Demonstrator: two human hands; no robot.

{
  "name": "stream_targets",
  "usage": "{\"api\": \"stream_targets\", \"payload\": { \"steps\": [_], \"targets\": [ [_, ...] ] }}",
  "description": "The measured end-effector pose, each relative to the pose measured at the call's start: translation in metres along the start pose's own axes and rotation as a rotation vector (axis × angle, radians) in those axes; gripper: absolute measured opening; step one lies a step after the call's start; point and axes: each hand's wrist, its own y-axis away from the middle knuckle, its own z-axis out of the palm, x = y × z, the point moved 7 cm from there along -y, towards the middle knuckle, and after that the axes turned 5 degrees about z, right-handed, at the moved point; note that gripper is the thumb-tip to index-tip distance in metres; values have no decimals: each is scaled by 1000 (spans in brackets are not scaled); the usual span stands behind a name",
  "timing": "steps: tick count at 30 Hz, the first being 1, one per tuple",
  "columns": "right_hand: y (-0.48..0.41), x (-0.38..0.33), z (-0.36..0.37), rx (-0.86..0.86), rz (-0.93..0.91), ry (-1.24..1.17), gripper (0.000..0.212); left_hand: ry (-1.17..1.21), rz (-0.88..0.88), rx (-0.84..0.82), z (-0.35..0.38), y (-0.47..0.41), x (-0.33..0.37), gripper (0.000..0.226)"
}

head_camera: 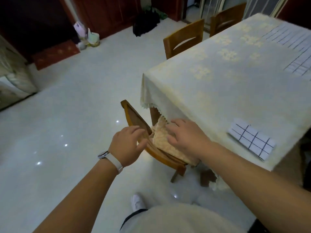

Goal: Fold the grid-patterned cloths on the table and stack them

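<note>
A folded white cloth with a dark grid (250, 141) lies on the table (218, 91) near its front edge. Two more grid-patterned cloths lie flat at the far right, one at the back (277, 37) and one cut off by the frame edge (299, 66). Both my hands are off the table, down at a wooden chair (134, 117) by the table's corner. My left hand (127, 145) has its fingers apart at the chair's back. My right hand (186, 137) rests flat with spread fingers on the chair's beige cushion (161, 140), and holds nothing.
A cream patterned tablecloth hangs over the table's edges. Two more wooden chairs (183, 39) stand at the table's far side. A red mat (55, 54), bottles and a dark bag (146, 22) sit on the glossy white floor by the wall.
</note>
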Motion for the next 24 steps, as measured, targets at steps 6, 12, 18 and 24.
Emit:
{"api": "stream_targets", "payload": {
  "steps": [6, 12, 18, 24],
  "targets": [
    [-60, -94, -1, -11, 21, 9, 50, -7, -82, -41, -10, 12, -131, 49],
    [-105, -168, 9, -17, -8, 66, 46, -16, -105, -17, -32, 25, -217, 58],
    [-144, -219, 20, -31, -72, 87, 47, -9, -130, 22, -42, 41, -268, 58],
    [-176, -238, 19, -35, -117, 93, 46, -2, -171, -4, -41, 40, -297, 53]
  ]
}}
